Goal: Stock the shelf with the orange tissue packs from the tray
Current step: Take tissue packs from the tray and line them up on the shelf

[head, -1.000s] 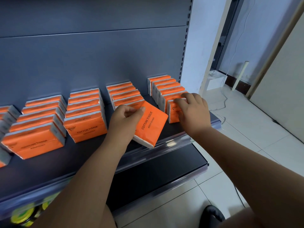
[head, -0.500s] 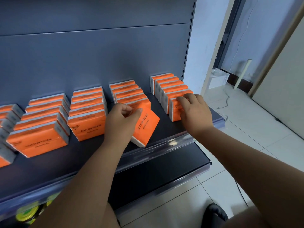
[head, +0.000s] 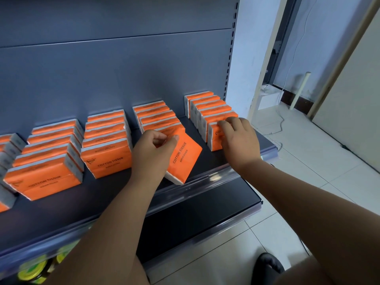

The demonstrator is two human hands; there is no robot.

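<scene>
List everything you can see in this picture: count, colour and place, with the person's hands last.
shelf: one, dark grey, centre of view
tissue packs: many, orange, standing in rows on the shelf
tilted pack: one, orange, at a row's front
price rail: one, clear, along the shelf's front edge
jars: a few, yellow-green lids, below the shelf, lower left
box: one, white, on the floor, upper right
left hand: one, fingers pinch the tilted pack
right hand: one, rests on the rightmost row's front pack
</scene>
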